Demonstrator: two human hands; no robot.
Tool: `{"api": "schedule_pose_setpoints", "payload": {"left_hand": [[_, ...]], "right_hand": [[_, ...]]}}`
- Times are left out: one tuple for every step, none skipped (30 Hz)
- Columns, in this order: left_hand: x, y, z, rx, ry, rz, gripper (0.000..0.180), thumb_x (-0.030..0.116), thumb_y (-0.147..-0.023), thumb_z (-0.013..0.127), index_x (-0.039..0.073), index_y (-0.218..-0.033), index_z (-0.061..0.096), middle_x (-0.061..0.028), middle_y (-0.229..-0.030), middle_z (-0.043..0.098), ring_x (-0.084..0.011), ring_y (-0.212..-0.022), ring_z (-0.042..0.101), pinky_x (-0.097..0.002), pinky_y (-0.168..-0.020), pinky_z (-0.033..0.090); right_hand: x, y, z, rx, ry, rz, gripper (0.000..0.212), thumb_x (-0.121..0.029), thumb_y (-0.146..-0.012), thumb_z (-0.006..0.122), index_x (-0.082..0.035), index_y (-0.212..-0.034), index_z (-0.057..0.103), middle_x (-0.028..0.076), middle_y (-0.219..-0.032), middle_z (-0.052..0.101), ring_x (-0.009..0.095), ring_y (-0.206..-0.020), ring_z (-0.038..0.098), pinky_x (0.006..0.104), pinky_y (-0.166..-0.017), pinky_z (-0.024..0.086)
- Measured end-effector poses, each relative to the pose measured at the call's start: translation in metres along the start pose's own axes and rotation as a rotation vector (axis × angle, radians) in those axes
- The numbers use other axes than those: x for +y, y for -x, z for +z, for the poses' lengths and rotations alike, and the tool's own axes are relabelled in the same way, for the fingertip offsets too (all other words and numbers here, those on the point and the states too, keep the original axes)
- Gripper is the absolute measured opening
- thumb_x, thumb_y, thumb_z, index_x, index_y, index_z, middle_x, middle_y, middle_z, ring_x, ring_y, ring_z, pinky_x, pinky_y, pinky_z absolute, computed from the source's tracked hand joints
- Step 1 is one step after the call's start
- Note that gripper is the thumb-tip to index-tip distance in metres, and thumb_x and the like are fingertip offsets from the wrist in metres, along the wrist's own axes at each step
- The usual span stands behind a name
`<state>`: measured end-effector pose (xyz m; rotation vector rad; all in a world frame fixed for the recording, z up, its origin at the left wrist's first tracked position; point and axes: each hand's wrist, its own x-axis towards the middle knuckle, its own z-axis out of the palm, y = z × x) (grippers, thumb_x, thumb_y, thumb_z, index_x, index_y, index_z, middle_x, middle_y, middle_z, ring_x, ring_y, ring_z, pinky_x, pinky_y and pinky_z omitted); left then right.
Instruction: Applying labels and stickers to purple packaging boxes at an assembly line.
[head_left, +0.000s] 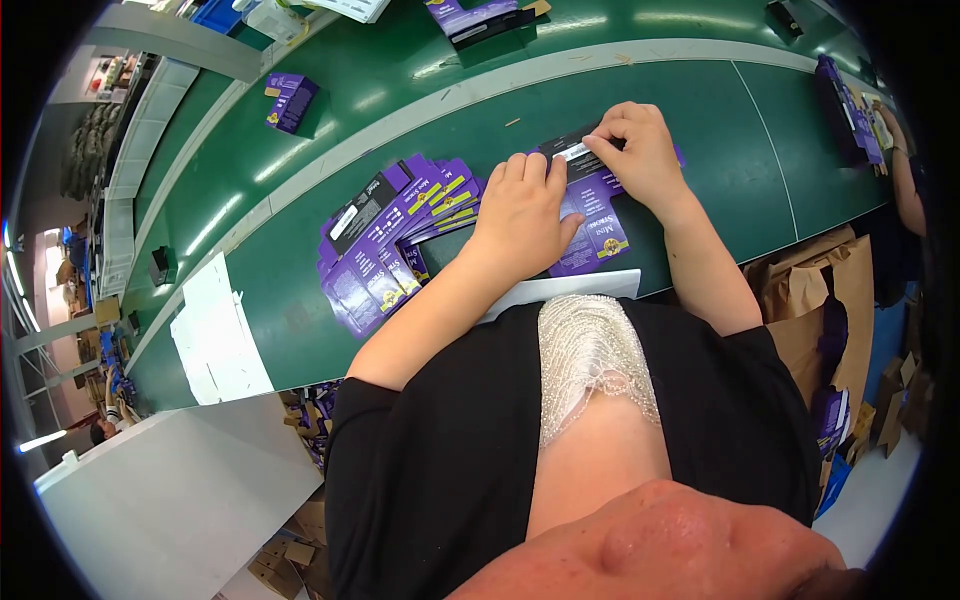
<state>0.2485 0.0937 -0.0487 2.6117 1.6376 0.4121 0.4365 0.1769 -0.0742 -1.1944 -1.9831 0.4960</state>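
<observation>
A flat, unfolded purple and black carton (pixel 597 215) lies on the green table in front of me. My left hand (pixel 522 215) rests over its left side, fingers stretched out and the thumb apart. My right hand (pixel 635 155) has its thumb and forefinger pinched at the end of a white label (pixel 574 153) on the carton's black panel. To the left, several flat cartons are fanned out in a pile (pixel 385 235). The top one bears a white label (pixel 345 221) on its black panel.
White paper sheets (pixel 215 335) lie at the table's left. Across the divider strip, a folded purple box (pixel 291 102) stands on the conveyor surface. Another person's arm (pixel 905 175) is at the far right, beside purple cartons (pixel 848 115). Brown paper bags (pixel 815 290) are at the right edge.
</observation>
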Motion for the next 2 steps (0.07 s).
{"api": "schedule_pose_setpoints", "payload": {"left_hand": [[0.0003, -0.0008, 0.0, -0.008, -0.001, -0.002, 0.061, 0.037, -0.086, 0.07, -0.003, -0.13, 0.056, -0.0178, -0.11, 0.055, -0.0325, -0.099, 0.054, -0.0392, -0.092, 0.046], [0.0006, -0.0015, 0.0001, -0.017, -0.003, -0.004, 0.061, 0.037, -0.086, 0.07, -0.003, -0.13, 0.056, -0.018, -0.111, 0.055, -0.0326, -0.099, 0.054, -0.0396, -0.092, 0.046]], "right_hand": [[0.0037, -0.0006, -0.0024, -0.005, 0.023, -0.033, 0.008, -0.011, -0.083, 0.073, -0.005, -0.08, 0.073, 0.004, -0.087, 0.066, 0.02, -0.086, 0.054, 0.0298, -0.078, 0.046], [0.006, -0.001, -0.0046, -0.009, 0.046, -0.065, 0.007, -0.012, -0.083, 0.073, -0.005, -0.082, 0.075, 0.003, -0.089, 0.067, 0.02, -0.089, 0.054, 0.0298, -0.079, 0.046]]}}
